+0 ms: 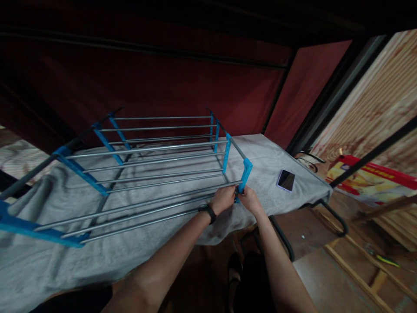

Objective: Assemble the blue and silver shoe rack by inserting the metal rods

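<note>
A rack of grey metal tubes point(156, 168) joined by blue plastic brackets point(230, 154) lies across a grey cloth-covered surface point(182, 228). At its near right corner, my left hand point(224, 199), with a dark band on the wrist, is closed around the end of a tube beside the blue bracket point(245, 174). My right hand point(249, 200) grips the lower end of that same bracket from the right. Both hands almost meet there, and their fingertips are partly hidden.
A phone point(286, 181) lies on the cloth to the right. Beyond the cloth's edge stands a dark-framed chair point(302, 230). A red and yellow box point(371, 180), wooden frame pieces point(355, 269) and a yellow-handled tool point(387, 261) are on the floor. A dark red panel point(163, 82) rises behind.
</note>
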Demonstrator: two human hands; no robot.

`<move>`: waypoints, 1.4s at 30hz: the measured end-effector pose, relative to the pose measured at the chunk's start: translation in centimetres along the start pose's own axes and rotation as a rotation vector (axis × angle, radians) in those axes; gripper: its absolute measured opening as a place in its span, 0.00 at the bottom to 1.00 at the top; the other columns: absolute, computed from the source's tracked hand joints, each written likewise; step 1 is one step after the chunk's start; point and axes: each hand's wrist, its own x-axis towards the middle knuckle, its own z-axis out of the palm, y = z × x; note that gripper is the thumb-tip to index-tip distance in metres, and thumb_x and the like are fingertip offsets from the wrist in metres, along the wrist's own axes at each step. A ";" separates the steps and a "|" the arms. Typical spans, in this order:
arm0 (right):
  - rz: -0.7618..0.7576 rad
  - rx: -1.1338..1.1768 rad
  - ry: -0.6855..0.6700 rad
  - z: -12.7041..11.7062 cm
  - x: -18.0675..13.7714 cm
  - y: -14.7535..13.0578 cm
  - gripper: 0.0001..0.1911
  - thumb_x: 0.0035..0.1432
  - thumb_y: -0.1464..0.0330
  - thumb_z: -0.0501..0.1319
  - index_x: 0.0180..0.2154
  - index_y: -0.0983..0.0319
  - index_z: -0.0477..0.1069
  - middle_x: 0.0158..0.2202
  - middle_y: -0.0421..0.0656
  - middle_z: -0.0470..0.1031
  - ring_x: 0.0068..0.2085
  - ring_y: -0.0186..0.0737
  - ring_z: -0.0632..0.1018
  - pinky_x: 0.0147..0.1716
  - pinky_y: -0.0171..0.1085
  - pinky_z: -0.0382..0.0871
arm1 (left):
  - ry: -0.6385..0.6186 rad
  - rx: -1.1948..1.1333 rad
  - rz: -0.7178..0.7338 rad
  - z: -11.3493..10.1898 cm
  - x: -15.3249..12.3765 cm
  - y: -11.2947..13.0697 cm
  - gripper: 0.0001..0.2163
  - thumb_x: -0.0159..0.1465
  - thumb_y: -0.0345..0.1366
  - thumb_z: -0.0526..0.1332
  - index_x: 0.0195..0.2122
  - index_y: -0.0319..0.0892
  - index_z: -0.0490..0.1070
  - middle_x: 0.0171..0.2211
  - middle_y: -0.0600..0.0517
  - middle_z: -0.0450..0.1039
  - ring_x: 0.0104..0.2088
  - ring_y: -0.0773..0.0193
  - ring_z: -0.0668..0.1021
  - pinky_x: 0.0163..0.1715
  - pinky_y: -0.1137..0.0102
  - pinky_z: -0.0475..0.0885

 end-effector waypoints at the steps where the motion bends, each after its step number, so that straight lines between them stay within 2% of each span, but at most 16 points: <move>1: -0.004 0.011 -0.008 0.0 0.0 0.1 0.10 0.49 0.73 0.55 0.35 0.60 0.71 0.31 0.42 0.76 0.35 0.40 0.75 0.35 0.35 0.66 | 0.002 -0.008 -0.002 0.1 0.3 0.2 0.16 0.67 0.31 0.52 0.54 0.44 0.69 0.52 0.45 0.75 0.52 0.57 0.76 0.50 0.65 0.69; 10: -0.055 0.111 -0.049 0.0 -0.1 0.9 0.09 0.52 0.72 0.56 0.37 0.60 0.70 0.35 0.43 0.77 0.37 0.41 0.77 0.39 0.38 0.68 | 0.033 0.014 -0.069 0.3 -0.3 0.1 0.14 0.68 0.36 0.52 0.53 0.49 0.69 0.51 0.50 0.76 0.51 0.57 0.76 0.49 0.66 0.70; 16: -0.015 0.087 -0.046 0.0 0.0 0.9 0.08 0.51 0.73 0.58 0.35 0.59 0.68 0.31 0.41 0.76 0.35 0.40 0.76 0.38 0.37 0.68 | 0.040 0.056 -0.112 0.5 -0.6 0.5 0.14 0.69 0.35 0.50 0.53 0.51 0.69 0.50 0.51 0.76 0.51 0.59 0.76 0.49 0.66 0.69; 19: -0.019 0.075 -0.047 0.0 0.0 0.9 0.09 0.51 0.74 0.57 0.35 0.59 0.68 0.32 0.41 0.76 0.35 0.40 0.76 0.37 0.36 0.67 | 0.032 0.075 -0.113 0.5 -0.7 0.6 0.14 0.69 0.34 0.50 0.52 0.50 0.69 0.50 0.50 0.76 0.52 0.59 0.75 0.49 0.67 0.69; 25: 0.000 0.037 -0.060 0.0 0.0 0.7 0.09 0.51 0.75 0.56 0.34 0.59 0.69 0.31 0.41 0.76 0.34 0.40 0.76 0.35 0.35 0.66 | -0.003 0.103 -0.123 1.0 -0.6 0.4 0.13 0.68 0.33 0.49 0.44 0.45 0.73 0.43 0.47 0.78 0.45 0.58 0.78 0.45 0.66 0.70; 35: 0.036 -0.056 -0.076 -0.2 -0.1 0.0 0.08 0.52 0.75 0.56 0.35 0.60 0.69 0.32 0.44 0.77 0.36 0.42 0.77 0.34 0.34 0.65 | -0.007 0.109 -0.101 1.0 -0.3 0.2 0.13 0.69 0.32 0.48 0.44 0.46 0.73 0.44 0.48 0.78 0.46 0.60 0.78 0.45 0.68 0.70; 42: 0.042 -0.098 -0.066 -0.1 -0.2 -0.2 0.08 0.53 0.76 0.55 0.35 0.60 0.70 0.32 0.44 0.77 0.35 0.41 0.77 0.33 0.33 0.64 | -0.016 0.106 -0.099 0.7 -0.4 0.3 0.14 0.69 0.31 0.47 0.44 0.45 0.73 0.42 0.47 0.78 0.46 0.60 0.79 0.45 0.68 0.70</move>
